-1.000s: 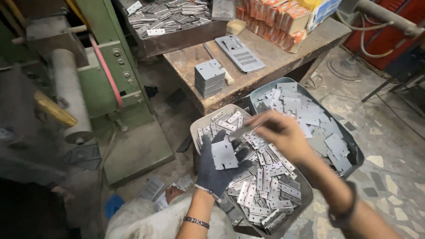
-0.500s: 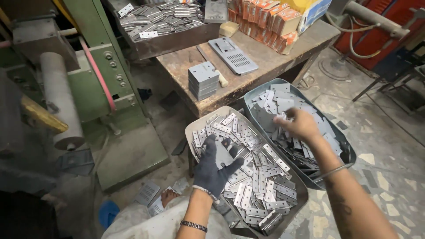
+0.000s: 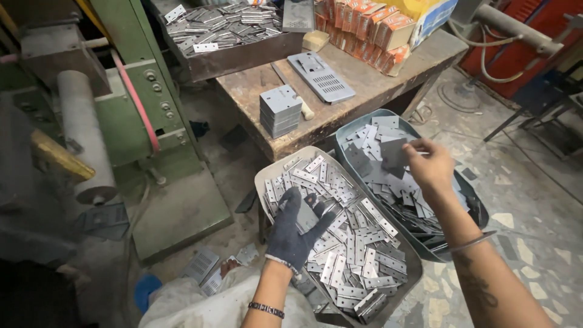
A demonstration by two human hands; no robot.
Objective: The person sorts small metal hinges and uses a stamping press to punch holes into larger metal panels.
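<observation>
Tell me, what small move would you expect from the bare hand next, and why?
Probably letting go. The right hand holds a flat metal plate over the blue-grey tub of similar plates, while the gloved left hand rests on the hinges in the grey tray.

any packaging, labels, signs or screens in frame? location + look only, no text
Row of small orange cartons: far end of the wooden workbench, rectangular boxes standing side by side, orange with pale faces.
Large yellow and blue carton: behind that row at the bench's far right corner, yellow top, blue side panel.
No signs or screens in view.
</observation>
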